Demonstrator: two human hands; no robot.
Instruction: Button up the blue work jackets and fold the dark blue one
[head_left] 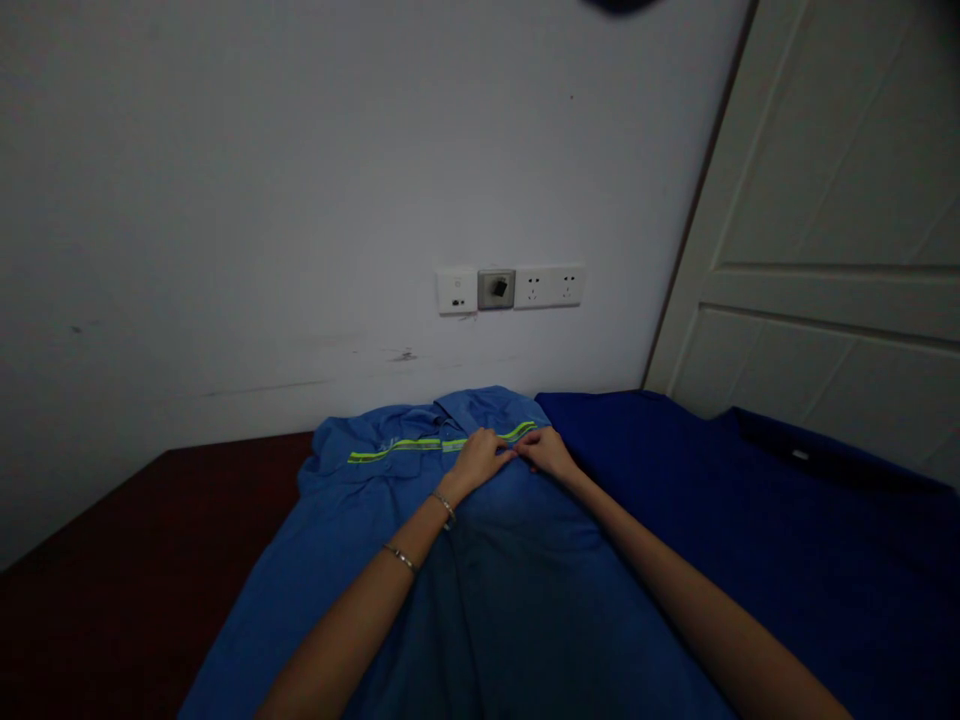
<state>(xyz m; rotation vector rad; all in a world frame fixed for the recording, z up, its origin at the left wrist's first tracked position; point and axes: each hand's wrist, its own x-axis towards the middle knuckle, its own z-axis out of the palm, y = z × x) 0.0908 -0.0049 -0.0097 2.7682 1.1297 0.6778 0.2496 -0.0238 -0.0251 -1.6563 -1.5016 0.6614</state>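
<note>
A blue work jacket [337,540] with yellow-green and silver reflective strips lies spread out, its collar toward the wall. My left hand [478,458] rests on its chest, thumb and fingers pinched on the cloth just below the strip on the right side. Close beside it, my right hand [545,451] also pinches the jacket, at the right end of that strip. The fingertips of both hands nearly meet, and the bit of cloth between them is too small to make out. Two bracelets [401,557] circle my left wrist and forearm.
Darker blue cloth [637,450] lies to the right of the jacket. A dark red surface [150,560] shows at the left. Behind stands a white wall [262,200] with a row of sockets [549,287]. A panelled white door [840,210] is at the right.
</note>
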